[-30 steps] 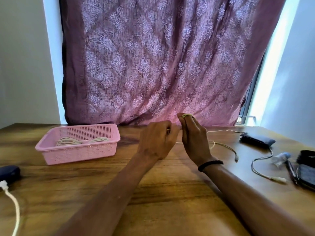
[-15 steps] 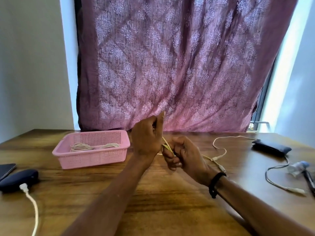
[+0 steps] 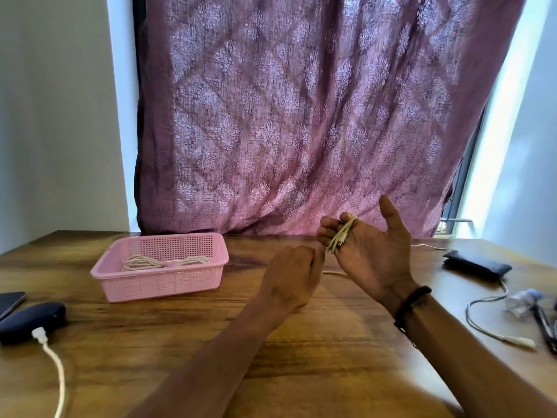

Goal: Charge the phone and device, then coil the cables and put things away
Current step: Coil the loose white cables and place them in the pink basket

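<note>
Left hand (image 3: 291,274): fingers curled, back to the camera — it seems to pinch the cable's loose end, though the fingertips are hidden, so I cannot tell for sure.
Right hand (image 3: 369,251): palm up, thumb raised clear; the fingers serve as a former, with the cable (image 3: 340,235) looped around them so the coil keeps its shape.
Cable tail: a short pale stretch shows on the table (image 3: 301,357) between the two hands; where it runs from there is covered by them.
Basket (image 3: 162,279): left of the left hand, holding two pale coils already — likely where this one goes next.
Dark device (image 3: 30,321): far left of the hands, a white plug seated in it, probably charging.
Phone (image 3: 10,300): beside it, cut off by the frame edge.
Right of the right hand: a dark pouch (image 3: 476,263) and another loose cable (image 3: 488,324); the small items at the edge are too blurred to name.
</note>
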The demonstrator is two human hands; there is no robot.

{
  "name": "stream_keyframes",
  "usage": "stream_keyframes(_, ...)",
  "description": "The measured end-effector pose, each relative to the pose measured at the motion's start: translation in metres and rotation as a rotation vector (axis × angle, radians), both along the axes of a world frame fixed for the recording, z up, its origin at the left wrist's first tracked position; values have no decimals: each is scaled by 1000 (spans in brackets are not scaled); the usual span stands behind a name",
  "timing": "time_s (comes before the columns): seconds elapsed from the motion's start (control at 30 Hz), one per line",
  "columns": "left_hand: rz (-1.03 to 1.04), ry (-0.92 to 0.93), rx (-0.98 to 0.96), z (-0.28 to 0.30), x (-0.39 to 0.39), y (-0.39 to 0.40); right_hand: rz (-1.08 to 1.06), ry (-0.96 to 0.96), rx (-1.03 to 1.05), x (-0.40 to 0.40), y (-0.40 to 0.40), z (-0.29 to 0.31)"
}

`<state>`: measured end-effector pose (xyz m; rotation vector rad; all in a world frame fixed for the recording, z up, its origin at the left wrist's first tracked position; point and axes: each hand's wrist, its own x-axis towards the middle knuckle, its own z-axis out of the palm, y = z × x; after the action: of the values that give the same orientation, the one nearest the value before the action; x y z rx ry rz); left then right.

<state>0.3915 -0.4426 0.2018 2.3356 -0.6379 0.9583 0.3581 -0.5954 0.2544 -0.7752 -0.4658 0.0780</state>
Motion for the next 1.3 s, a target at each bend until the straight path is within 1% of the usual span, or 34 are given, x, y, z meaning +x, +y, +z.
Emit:
stream_keyframes(0.1,-30,-109,107,4,-13,-1,-109,-27,-41,5,2,-6)
stream_keyframes(0.17,-49,-177,148,10,-23,-5,-210,-36,-130,8,3,-9)
stream_keyframes(0.2,-47,-202,158,14,-27,-5,-268,-48,-205,9,4,-10)
stream_keyframes(0.23,-34,-236,159,18,-27,-4,-354,-74,-323,9,4,-12)
stream_keyframes(0.3,8,-288,108,25,-27,0,-482,-141,-561,9,9,-17)
stream_keyframes(0.43,64,-280,25,36,-25,9,-385,-156,-861,3,24,-27)
stream_keyframes(0.5,67,-311,-25,41,-24,14,-344,-176,-972,0,28,-31)
stream_keyframes(0.57,85,-361,-118,47,-22,19,-295,-224,-1072,1,24,-36)
stream_keyframes(0.6,102,-367,-163,49,-22,21,-257,-227,-1085,-1,24,-35)
stream_keyframes(0.67,129,-345,-228,51,-18,26,-93,-160,-1022,-4,25,-33)
stream_keyframes(0.73,170,-327,-292,49,-9,35,97,-60,-847,-4,27,-27)
stream_keyframes(0.8,217,-287,-350,46,2,43,287,-6,-660,-9,28,-19)
stream_keyframes(0.87,211,-187,-367,40,7,41,397,5,-498,-16,28,-10)
stream_keyframes(0.93,211,-68,-303,34,6,33,435,4,-372,-18,27,-3)
stream_keyframes(1.03,190,-5,-180,22,7,22,355,10,-172,-14,18,2)
stream_keyframes(1.17,106,77,-10,6,5,12,63,9,42,-3,-3,5)
stream_keyframes(1.23,57,107,38,3,-2,3,-73,18,86,4,-11,3)
stream_keyframes(1.3,7,91,126,3,-8,-5,-170,3,51,11,-17,-2)
